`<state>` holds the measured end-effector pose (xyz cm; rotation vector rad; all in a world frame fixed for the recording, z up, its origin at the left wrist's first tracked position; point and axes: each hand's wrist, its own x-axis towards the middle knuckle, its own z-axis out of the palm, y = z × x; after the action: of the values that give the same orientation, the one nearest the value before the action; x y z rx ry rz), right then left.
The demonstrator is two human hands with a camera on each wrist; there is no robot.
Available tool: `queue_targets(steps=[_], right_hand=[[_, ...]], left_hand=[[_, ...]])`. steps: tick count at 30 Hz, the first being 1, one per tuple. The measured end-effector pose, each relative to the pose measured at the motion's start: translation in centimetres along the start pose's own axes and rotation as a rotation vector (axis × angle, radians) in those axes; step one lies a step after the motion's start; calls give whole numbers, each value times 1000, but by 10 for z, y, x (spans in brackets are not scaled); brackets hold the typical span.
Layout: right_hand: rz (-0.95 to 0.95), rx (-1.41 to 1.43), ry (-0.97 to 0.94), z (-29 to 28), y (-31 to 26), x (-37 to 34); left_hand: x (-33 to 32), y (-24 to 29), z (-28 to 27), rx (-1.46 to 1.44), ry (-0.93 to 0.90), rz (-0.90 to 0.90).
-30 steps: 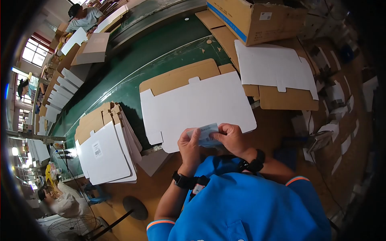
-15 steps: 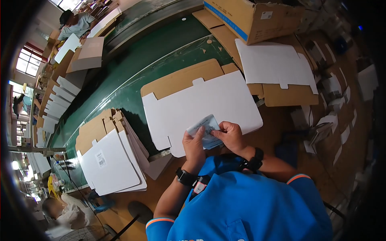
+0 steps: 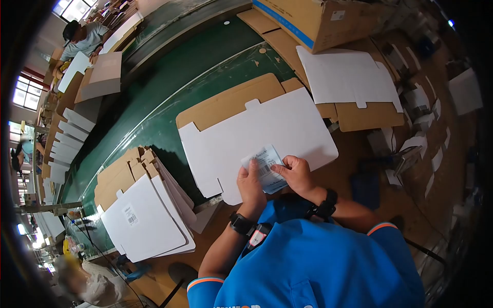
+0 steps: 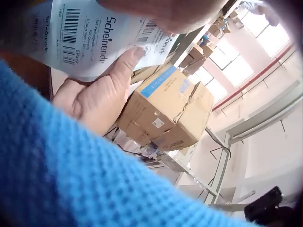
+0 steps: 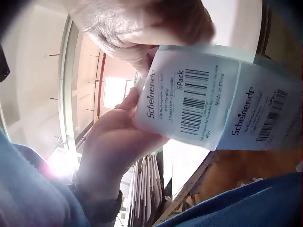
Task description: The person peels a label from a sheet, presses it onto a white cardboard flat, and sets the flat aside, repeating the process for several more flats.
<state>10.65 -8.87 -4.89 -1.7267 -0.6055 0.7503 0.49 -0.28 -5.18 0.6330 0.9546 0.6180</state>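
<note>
A strip of printed barcode labels [image 3: 268,167] on pale blue backing is held up in front of the chest, over the near edge of a flat white cardboard blank [image 3: 257,128]. My left hand [image 3: 250,189] pinches its left side, thumb lying on the printed face. At the right side, my right hand [image 3: 299,177] pinches it with the thumb on top. Close up in the right wrist view, the label strip [image 5: 194,101] shows "Scheinendp", "6Pack" and black barcodes, with one label following another along it.
On the left of the green table [image 3: 154,120] leans a stack of folded white cartons [image 3: 149,220], its front one bearing a barcode label. More blanks [image 3: 349,77] and a big brown box [image 3: 339,25] stand at the right. Another person [image 3: 84,38] works at the far left.
The label strip has tilted up and spread, so its printed face with the barcode now shows more fully. Both hands keep their pinch on it. The head view has shifted slightly.
</note>
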Motion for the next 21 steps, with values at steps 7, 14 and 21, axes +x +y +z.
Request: queue_targets(steps=[7,14,21], right_hand=[[21,-30,10,-3,16,-1],[67,-14,9,-10,22,-3],[43,-16,4,-13,35,2]], left_hand=[[2,-3,5,80,-35,3],[10,-3,15,32,-41,-57],[21,1,15,56,-64,-203]])
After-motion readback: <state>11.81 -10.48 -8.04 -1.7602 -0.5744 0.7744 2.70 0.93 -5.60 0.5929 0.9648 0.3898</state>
